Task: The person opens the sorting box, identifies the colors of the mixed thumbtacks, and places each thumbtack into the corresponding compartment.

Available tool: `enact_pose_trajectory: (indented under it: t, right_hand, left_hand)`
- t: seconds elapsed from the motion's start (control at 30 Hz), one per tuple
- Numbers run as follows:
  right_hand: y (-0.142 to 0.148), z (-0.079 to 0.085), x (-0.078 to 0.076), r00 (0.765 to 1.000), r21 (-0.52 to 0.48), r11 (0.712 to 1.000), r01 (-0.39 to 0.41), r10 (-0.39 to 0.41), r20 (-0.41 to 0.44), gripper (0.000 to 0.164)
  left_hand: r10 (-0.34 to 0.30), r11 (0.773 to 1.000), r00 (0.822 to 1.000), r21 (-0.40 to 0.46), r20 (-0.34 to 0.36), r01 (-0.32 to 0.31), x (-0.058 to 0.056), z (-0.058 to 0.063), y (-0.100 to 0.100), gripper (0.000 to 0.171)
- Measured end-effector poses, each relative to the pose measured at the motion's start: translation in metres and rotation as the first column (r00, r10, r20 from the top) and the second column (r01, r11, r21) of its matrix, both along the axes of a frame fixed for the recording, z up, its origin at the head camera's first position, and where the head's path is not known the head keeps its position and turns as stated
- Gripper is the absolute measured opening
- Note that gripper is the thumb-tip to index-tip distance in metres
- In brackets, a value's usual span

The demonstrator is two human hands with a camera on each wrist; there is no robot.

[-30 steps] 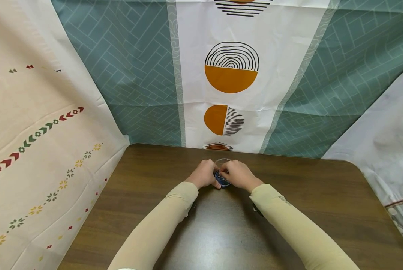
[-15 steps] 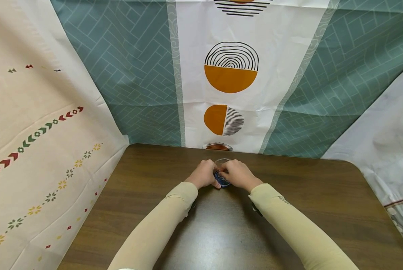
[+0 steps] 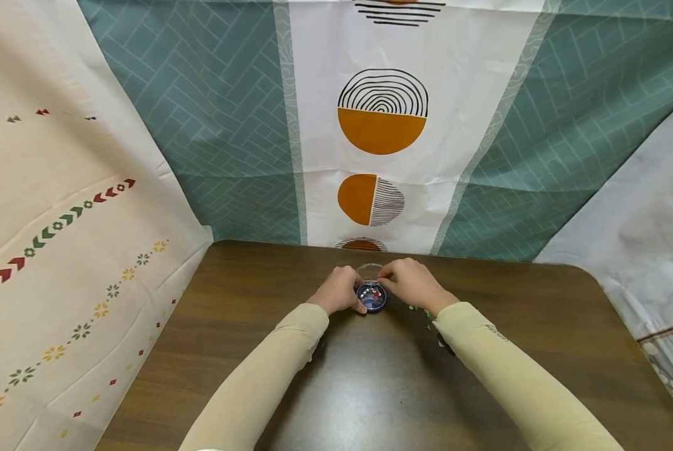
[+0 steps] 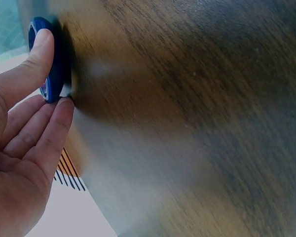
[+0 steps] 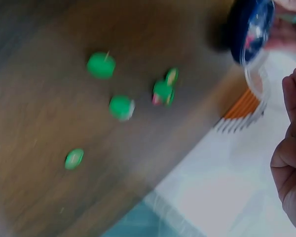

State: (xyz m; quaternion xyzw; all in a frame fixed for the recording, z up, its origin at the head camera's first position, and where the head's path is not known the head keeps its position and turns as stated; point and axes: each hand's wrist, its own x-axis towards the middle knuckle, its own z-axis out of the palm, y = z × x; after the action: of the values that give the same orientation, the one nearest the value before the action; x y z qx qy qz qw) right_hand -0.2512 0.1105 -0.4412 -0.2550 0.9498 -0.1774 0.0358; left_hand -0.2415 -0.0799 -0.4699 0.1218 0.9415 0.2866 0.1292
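Blue case (image 5: 240, 29) near far table edge (image 3: 291, 248) — left grip (image 3: 339, 292) pinches it, right grip (image 3: 412, 285) unclear.

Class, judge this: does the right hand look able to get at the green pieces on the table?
Probably yes, if the right hand draws back a little: the green pieces lie near it on the table, uncovered in the right wrist view.

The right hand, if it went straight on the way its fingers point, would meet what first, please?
Probably the right hand would first meet the clear round plastic lid of the small round blue case, then the left hand; depth is unclear.
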Motion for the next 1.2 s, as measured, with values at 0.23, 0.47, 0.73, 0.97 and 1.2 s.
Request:
enact_pose_trajectory:
  t: [0.23, 0.47, 0.73, 0.97, 1.2]
  right_hand:
    - [0.041, 0.007, -0.002, 0.998, -0.004, 0.998, 0.066, -0.066, 0.015, 0.016]
    - [0.073, -0.001, 0.003, 0.987, 0.070, 0.993, 0.092, -0.101, 0.124, 0.013]
    - [0.082, -0.007, 0.012, 0.953, 0.144, 0.981, 0.127, -0.161, 0.256, 0.022]
    - [0.084, -0.014, 0.015, 0.950, 0.173, 0.979, 0.105, -0.151, 0.274, 0.026]
    - [0.086, -0.016, 0.016, 0.957, 0.182, 0.980, 0.086, -0.132, 0.257, 0.023]
  left_hand:
    - [0.008, 1.000, 1.000, 0.004, 0.000, -0.008, -0.001, 0.002, -0.002, 0.059]
    - [0.008, 1.000, 1.000, 0.003, -0.010, -0.008, -0.002, 0.002, -0.003, 0.060]
    - [0.007, 1.000, 1.000, -0.002, -0.005, -0.007, -0.002, 0.004, -0.003, 0.063]
    - [0.011, 1.000, 1.000, -0.001, 0.000, -0.011, 0.000, 0.003, -0.001, 0.061]
    - [0.007, 1.000, 1.000, 0.010, 0.005, -0.007, 0.001, 0.002, 0.002, 0.061]
